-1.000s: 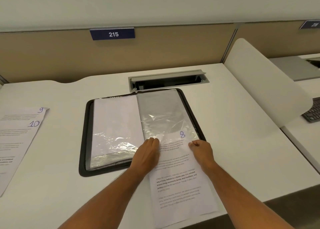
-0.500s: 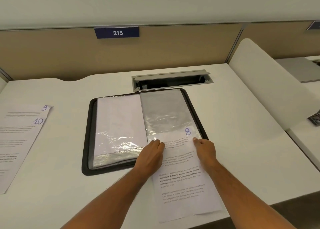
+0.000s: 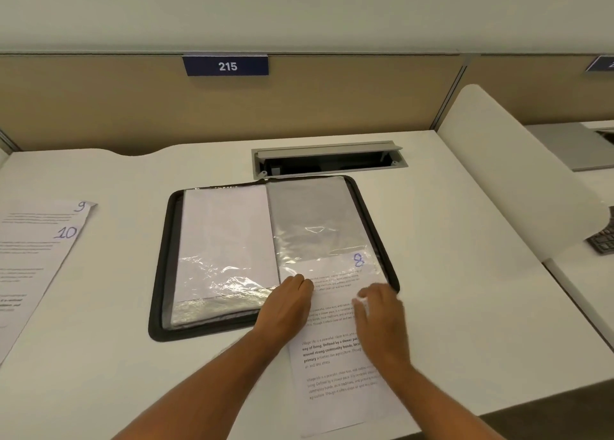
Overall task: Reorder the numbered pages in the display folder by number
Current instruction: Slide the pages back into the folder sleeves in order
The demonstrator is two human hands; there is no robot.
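- Page 8 (image 3: pixel 335 350) sits partly inside the display folder (image 3: pixel 159 266) sleeve at the desk's near edge.
- Our left hand (image 3: pixel 287 306) presses flat; our right hand (image 3: pixel 380 320) pinches the sheet.
- Next we'd push it fully home.

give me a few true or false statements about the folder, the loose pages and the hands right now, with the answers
1. The page marked 8 is partly inside a sleeve on the right side of the display folder. True.
2. The pages marked 9 and 10 lie inside the folder. False: they lie loose on the desk, left of the folder.
3. The left hand rests at the lower edge of the open folder, beside the page marked 8. True.
4. The right hand is on the keyboard. False: it is on the page marked 8.
5. The sign on the partition reads 512. False: the sign reads 215.
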